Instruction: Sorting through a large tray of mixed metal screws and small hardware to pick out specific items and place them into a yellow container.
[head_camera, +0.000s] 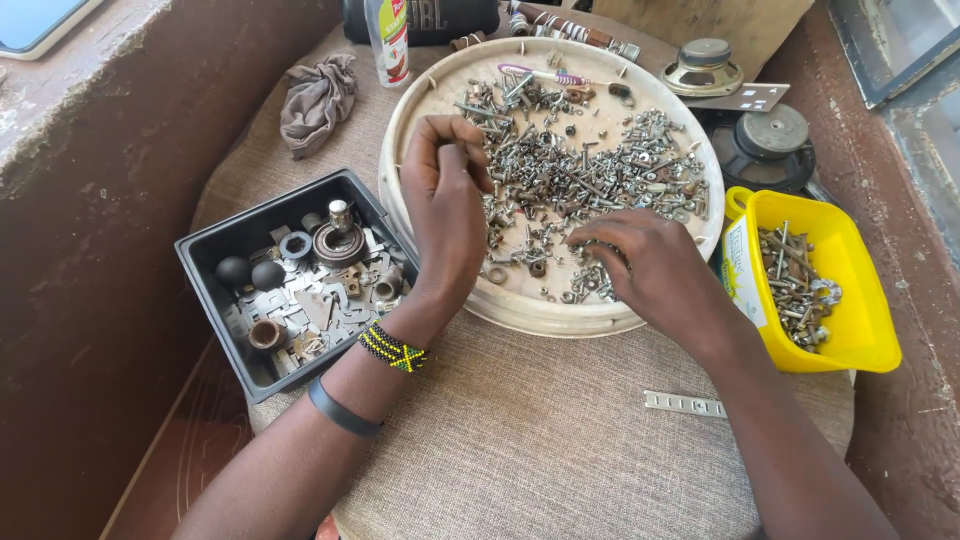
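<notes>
A round cream tray (420, 110) holds a heap of small metal screws, nuts and washers (590, 170). My left hand (445, 200) hovers over the tray's left side with fingertips pinched together; whether a small part sits between them is too small to tell. My right hand (640, 265) rests palm down on the screws near the tray's front edge, fingers spread among them. A beaded wristband and a dark band circle my left wrist.
A black bin (205, 270) of metal brackets and knobs sits left of the tray. A yellow tub (865, 330) with bolts stands at the right. A grey rag (318, 98), a bottle (388, 40), two speaker parts (770, 145) and a metal strip (685, 404) lie around.
</notes>
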